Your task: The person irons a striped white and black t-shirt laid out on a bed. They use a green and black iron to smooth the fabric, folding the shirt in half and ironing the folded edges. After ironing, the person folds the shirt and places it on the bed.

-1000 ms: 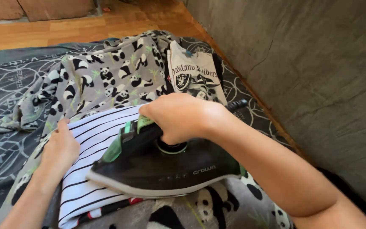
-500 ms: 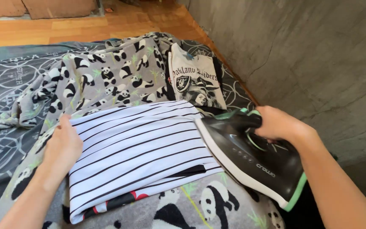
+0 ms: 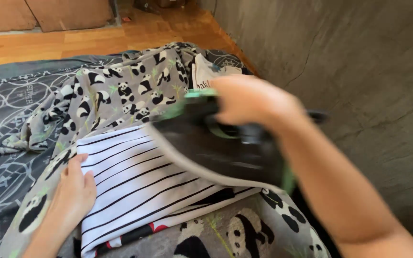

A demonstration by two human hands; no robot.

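Head view shows me my right hand point(image 3: 252, 101) wrapped tight around the handle of a black steam iron with green trim point(image 3: 218, 150), blurred, its soleplate over the right part of a folded white garment with thin black stripes point(image 3: 139, 184). My left hand point(image 3: 75, 193) lies flat, fingers together, on that garment's left edge, gripping nothing. I see the garment lying on a grey fleece blanket printed with pandas point(image 3: 120, 95), spread over a dark patterned sheet point(image 3: 5, 124). A white printed shirt point(image 3: 206, 76) lies beyond the iron, near the grey wall point(image 3: 359, 71).
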